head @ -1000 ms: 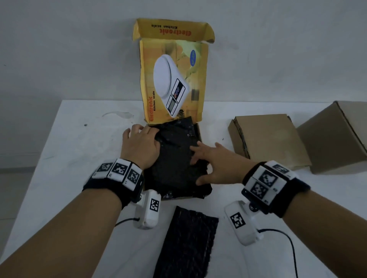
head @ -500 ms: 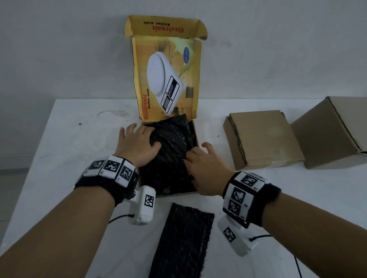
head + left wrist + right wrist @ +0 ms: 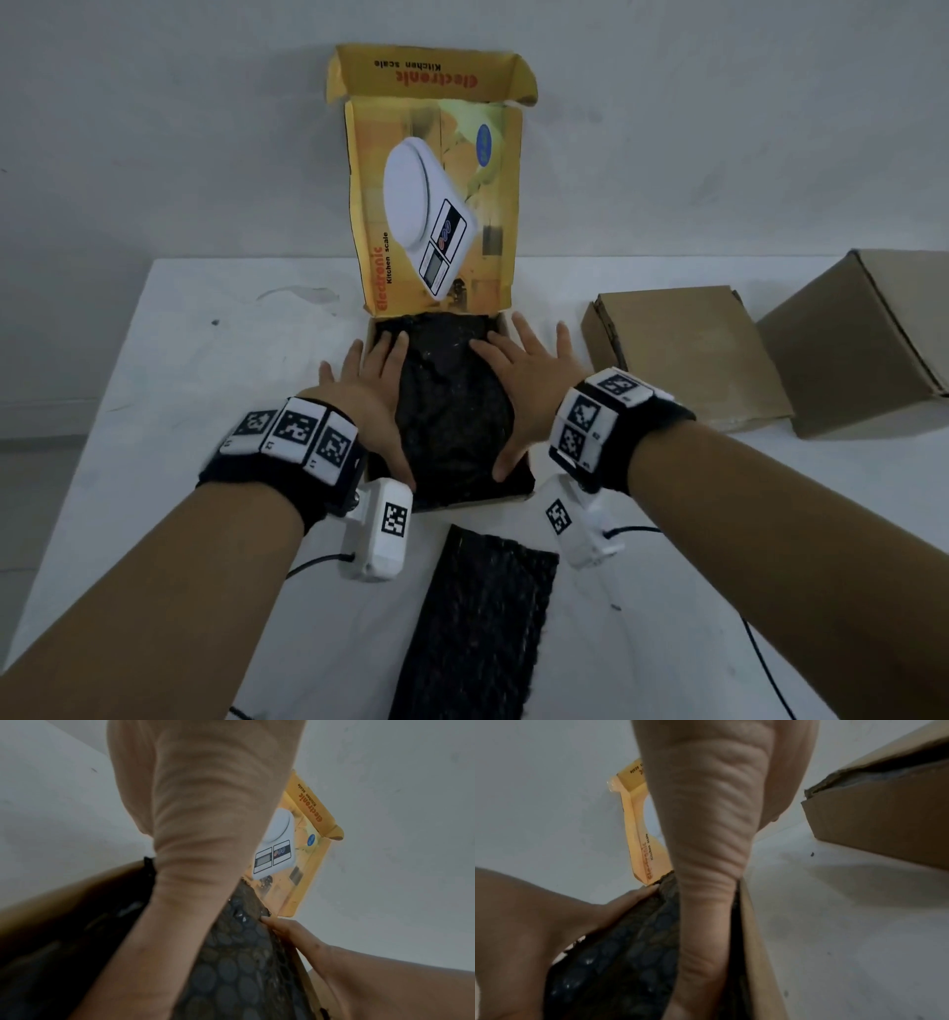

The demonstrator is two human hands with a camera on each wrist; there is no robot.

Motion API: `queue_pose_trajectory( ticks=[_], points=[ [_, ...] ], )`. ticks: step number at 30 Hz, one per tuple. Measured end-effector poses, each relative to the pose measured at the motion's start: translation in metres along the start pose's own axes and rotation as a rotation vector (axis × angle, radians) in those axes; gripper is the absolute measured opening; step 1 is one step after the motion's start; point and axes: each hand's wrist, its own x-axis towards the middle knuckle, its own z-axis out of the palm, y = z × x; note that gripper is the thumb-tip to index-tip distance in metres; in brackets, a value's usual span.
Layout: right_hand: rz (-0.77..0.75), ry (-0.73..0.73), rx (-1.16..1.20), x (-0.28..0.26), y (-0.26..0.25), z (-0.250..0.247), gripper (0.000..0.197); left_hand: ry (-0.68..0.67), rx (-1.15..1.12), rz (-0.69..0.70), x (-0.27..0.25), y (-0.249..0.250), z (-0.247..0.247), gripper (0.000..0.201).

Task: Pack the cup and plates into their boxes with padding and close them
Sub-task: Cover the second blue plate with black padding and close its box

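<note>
The fingers of the left hand (image 3: 372, 390) lie straight and spread, flat on the left edge of the black bubble wrap (image 3: 452, 406) that fills the yellow box (image 3: 518, 488); the right hand (image 3: 524, 375) mirrors it on the right edge, fingers likewise splayed and holding nothing, its outer fingers reaching over the box's right wall; both palms press down, the thumbs angled toward the near end of the box; the wrap lies directly under and between the two hands, its long axis running away from the person toward the upright lid (image 3: 436, 205), which stands open at the far end with its tuck flap bent forward at the top; that is the relation the next move seems to turn on, since the lid hinges just beyond the fingertips and must swing down toward the person over the padding; both hands sit about equally near it; whatever plate or cup is under the wrap is hidden, so I cannot tell what the box holds beneath the padding; a second strip of black bubble wrap (image 3: 477, 632) lies loose on the white table (image 3: 169, 370) just in front of the box, between the forearms; to the right stand a flat brown carton (image 3: 688, 354), shut, and beside it a taller brown carton (image 3: 868, 344), their contents unseen
</note>
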Motion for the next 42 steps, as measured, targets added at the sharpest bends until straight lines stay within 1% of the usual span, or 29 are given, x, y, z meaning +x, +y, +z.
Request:
queue_pose_trajectory(
  ticks=[3,4,5,6,7,8,9,10,11,12,13,14,17,18,19,22,24,26,27,29,31,32,34,35,36,37,38,40,42],
  points=[
    [-0.003,0.024,0.011,-0.006,-0.005,0.0,0.144,-0.015,-0.076,0.034,-0.002,-0.004,0.002,0.158],
    [-0.012,0.026,0.071,-0.012,-0.005,-0.001,0.139,-0.002,-0.149,0.056,-0.004,-0.006,0.002,0.151],
    [-0.024,0.05,0.159,-0.02,-0.004,-0.002,0.13,0.041,-0.273,0.082,-0.004,-0.009,0.003,0.137],
    [-0.043,0.121,0.26,-0.029,-0.003,-0.001,0.114,0.118,-0.433,0.108,-0.005,-0.013,0.005,0.117],
    [-0.073,0.259,0.339,-0.039,-0.004,0.0,0.09,0.234,-0.589,0.138,-0.006,-0.016,0.008,0.096],
    [-0.114,0.447,0.389,-0.048,-0.007,0.005,0.062,0.386,-0.692,0.175,-0.006,-0.018,0.013,0.079],
    [-0.161,0.613,0.432,-0.057,-0.01,0.012,0.038,0.542,-0.731,0.213,-0.005,-0.02,0.018,0.067],
    [-0.24,0.71,0.472,-0.065,-0.017,0.021,0.021,0.665,-0.741,0.241,-0.005,-0.022,0.024,0.061],
    [-0.328,0.725,0.487,-0.074,-0.026,0.03,0.011,0.746,-0.744,0.256,-0.005,-0.023,0.03,0.058],
    [-0.403,0.696,0.453,-0.08,-0.037,0.042,0.007,0.787,-0.747,0.258,-0.004,-0.023,0.036,0.057],
    [-0.47,0.65,0.384,-0.083,-0.047,0.056,0.009,0.804,-0.759,0.252,-0.001,-0.024,0.043,0.057],
    [-0.53,0.587,0.298,-0.084,-0.055,0.07,0.018,0.806,-0.78,0.231,-0.001,-0.023,0.048,0.059],
    [-0.644,0.348,0.087,-0.077,-0.065,0.099,0.068,0.77,-0.856,0.148,0.002,-0.022,0.057,0.06],
    [-0.648,0.292,0.065,-0.076,-0.067,0.1,0.075,0.751,-0.868,0.137,0.002,-0.021,0.058,0.059],
    [-0.645,0.244,0.066,-0.077,-0.07,0.095,0.072,0.734,-0.879,0.137,0.002,-0.021,0.059,0.059],
    [-0.652,0.134,0.151,-0.086,-0.07,0.069,0.034,0.683,-0.968,0.15,-0.002,-0.021,0.056,0.061],
    [-0.575,0.073,0.349,-0.091,-0.056,0.046,0.018,0.649,-1.068,0.154,-0.004,-0.024,0.053,0.055],
    [-0.442,0.11,0.615,-0.092,-0.034,0.022,0.005,0.628,-1.217,0.16,-0.005,-0.029,0.052,0.041],
    [-0.355,0.153,0.8,-0.092,-0.022,0.012,0.002,0.611,-1.333,0.164,-0.006,-0.031,0.05,0.034],
    [-0.177,0.222,1.26,-0.091,-0.005,-0.004,0.01,0.547,-1.533,0.148,-0.01,-0.033,0.048,0.031],
    [-0.077,0.292,1.698,-0.088,0.0,-0.011,0.008,0.525,-1.565,0.152,-0.011,-0.033,0.047,0.032],
    [-0.044,0.333,1.855,-0.087,0.0,-0.014,0.005,0.53,-1.559,0.159,-0.011,-0.032,0.047,0.032],
    [0.024,0.406,2.074,-0.08,-0.006,-0.015,0.016,0.554,-1.546,0.167,-0.008,-0.031,0.049,0.028],
    [0.096,0.438,2.078,-0.075,-0.011,-0.014,0.013,0.571,-1.54,0.168,-0.006,-0.03,0.05,0.025],
    [0.202,0.452,2.005,-0.069,-0.015,-0.012,0.007,0.587,-1.526,0.164,-0.003,-0.031,0.051,0.024],
    [0.317,0.446,1.851,-0.065,-0.019,-0.01,0.007,0.607,-1.503,0.154,0.0,-0.031,0.053,0.024],
    [0.409,0.403,1.643,-0.062,-0.022,-0.006,0.01,0.634,-1.473,0.137,0.002,-0.031,0.055,0.026],
    [0.455,0.318,1.225,-0.058,-0.024,0.001,0.018,0.678,-1.393,0.108,0.007,-0.032,0.058,0.028],
    [0.457,0.302,0.936,-0.057,-0.024,0.005,0.03,0.701,-1.32,0.088,0.008,-0.031,0.059,0.027]
  ],
)
